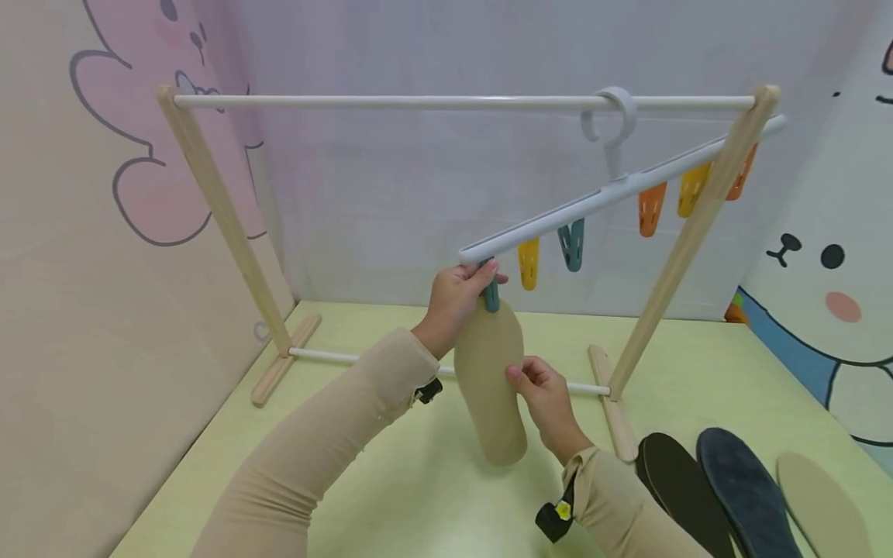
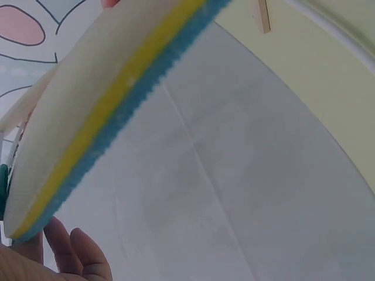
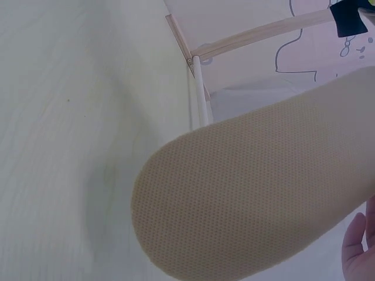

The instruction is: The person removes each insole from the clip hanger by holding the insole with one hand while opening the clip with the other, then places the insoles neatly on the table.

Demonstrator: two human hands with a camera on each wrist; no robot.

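A beige insole [image 1: 490,380] hangs upright, toe end up, below the low end of a white clip hanger [image 1: 551,221]. At its top is a teal clip [image 1: 491,296], which my left hand [image 1: 453,298] pinches near the hanger bar. My right hand [image 1: 547,399] pinches the insole's side edge about halfway down. In the left wrist view the insole [image 2: 88,99] shows yellow and blue layers along its edge. Its mesh-like face [image 3: 252,187] fills much of the right wrist view, with fingers [image 3: 354,240] of the right hand at the edge.
The hanger's hook [image 1: 617,116] sits on the top rod [image 1: 391,101] of a wooden rack, its bar slanting down leftward. Other yellow, teal and orange clips [image 1: 651,209] hang along it. A black insole [image 1: 680,488], a dark blue one [image 1: 743,488] and a beige one [image 1: 819,504] lie front right.
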